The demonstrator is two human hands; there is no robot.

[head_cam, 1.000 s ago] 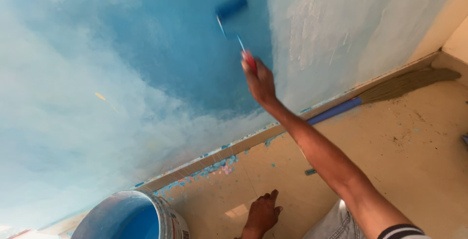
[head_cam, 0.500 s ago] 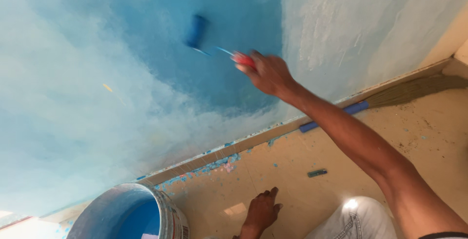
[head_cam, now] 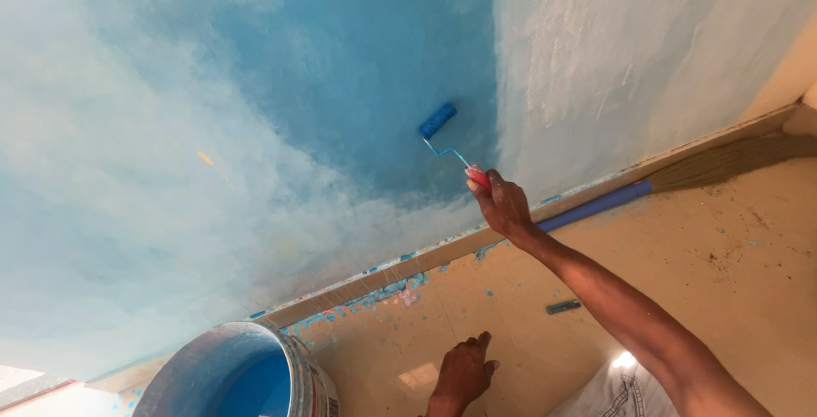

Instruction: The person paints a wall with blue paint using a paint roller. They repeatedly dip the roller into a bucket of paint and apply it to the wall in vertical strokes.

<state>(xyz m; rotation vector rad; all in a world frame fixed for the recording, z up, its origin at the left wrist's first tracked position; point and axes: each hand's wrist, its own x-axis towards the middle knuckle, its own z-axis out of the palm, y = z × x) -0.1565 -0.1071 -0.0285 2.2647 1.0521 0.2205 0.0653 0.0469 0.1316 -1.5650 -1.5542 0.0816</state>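
My right hand point(head_cam: 504, 206) grips the red handle of a small paint roller point(head_cam: 438, 120). Its blue sleeve presses against the wall point(head_cam: 170, 170), low in the darker blue painted patch. My left hand point(head_cam: 461, 374) rests flat on the tan floor point(head_cam: 723, 255), fingers spread, holding nothing. A white bucket point(head_cam: 294, 366) of blue paint stands left of that hand, near the base of the wall.
A broom point(head_cam: 681, 174) with a blue handle lies along the skirting at the right. Blue paint drips speckle the floor by the wall. A small dark object point(head_cam: 562, 306) lies on the floor near my right forearm.
The roller has moved down the wall, from high in the dark blue patch to its lower edge. My right arm dropped with it. The left hand stays planted on the floor.
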